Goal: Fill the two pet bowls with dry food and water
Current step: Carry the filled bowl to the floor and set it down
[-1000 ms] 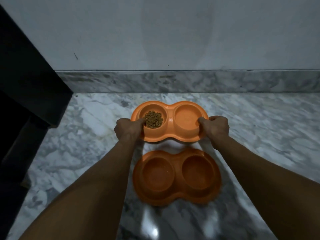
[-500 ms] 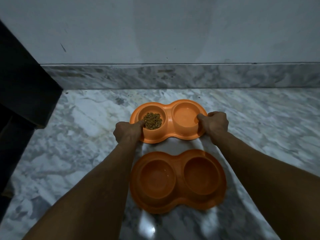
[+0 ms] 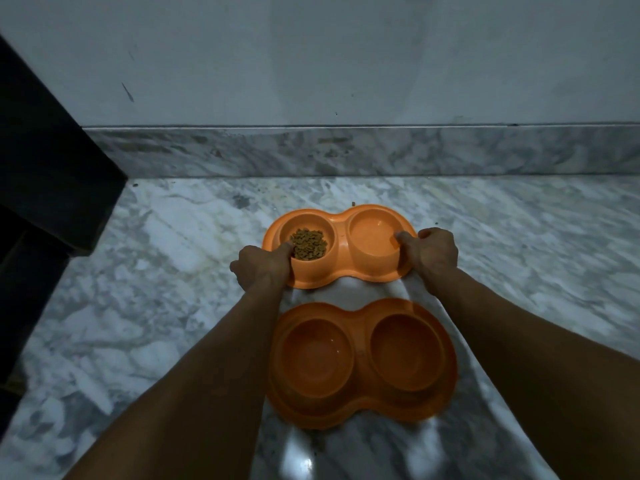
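Two orange double pet bowls lie on the marble floor. The far bowl (image 3: 341, 221) holds brown dry food (image 3: 308, 243) in its left well and what looks like water (image 3: 372, 235) in its right well. My left hand (image 3: 263, 268) grips its left rim, thumb inside beside the food. My right hand (image 3: 431, 254) grips its right rim, thumb over the edge of the water well. The near bowl (image 3: 362, 362) sits between my forearms, both wells empty, touched by neither hand.
A marble skirting (image 3: 346, 150) and grey wall (image 3: 346, 57) run along the back, a short way beyond the far bowl. A dark piece of furniture (image 3: 45, 174) stands at the left. Open marble floor (image 3: 536, 254) spreads to the right and left of the bowls.
The far bowl, held by both hands, sits slightly farther from the near bowl. The view has drifted, so the dark furniture sits more to the left.
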### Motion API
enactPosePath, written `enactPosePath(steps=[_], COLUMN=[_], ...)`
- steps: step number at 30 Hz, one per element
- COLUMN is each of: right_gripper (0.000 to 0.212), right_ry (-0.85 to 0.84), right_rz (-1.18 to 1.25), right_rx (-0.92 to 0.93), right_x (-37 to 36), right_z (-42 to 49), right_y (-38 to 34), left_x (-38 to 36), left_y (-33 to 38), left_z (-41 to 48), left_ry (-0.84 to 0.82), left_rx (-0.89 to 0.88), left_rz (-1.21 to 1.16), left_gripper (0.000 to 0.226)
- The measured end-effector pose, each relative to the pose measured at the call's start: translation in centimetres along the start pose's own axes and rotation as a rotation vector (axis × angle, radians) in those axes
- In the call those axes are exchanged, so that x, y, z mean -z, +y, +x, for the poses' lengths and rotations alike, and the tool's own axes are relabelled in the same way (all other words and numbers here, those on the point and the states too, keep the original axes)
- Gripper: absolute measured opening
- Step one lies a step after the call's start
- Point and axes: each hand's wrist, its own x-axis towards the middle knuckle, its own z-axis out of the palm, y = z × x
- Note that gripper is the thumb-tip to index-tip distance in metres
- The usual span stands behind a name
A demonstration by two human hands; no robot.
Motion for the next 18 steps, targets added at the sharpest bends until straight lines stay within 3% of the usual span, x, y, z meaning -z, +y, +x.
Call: enactPosePath(steps=[5, 8, 18], right_gripper=[0.044, 0.056, 0.056], right_ry=[-0.011, -0.005, -0.048], right_rz=[0.010, 0.002, -0.122], right_rx=[-0.010, -0.032, 0.000], right_x=[0.6, 1.7, 5.4], right_z=[-1.1, -3.0, -11.1], right_y=[1.1, 2.1, 6.7], left_x=[1.0, 1.9, 4.2], left_y=[-0.3, -0.4, -3.1], left_z=[-2.0, -3.8, -11.2], left_ry=[-0.001, -0.011, -0.002], left_rx=[0.061, 0.075, 0.000], left_rz=[-0.036, -0.013, 0.076], left_gripper=[0.077, 0.077, 0.077])
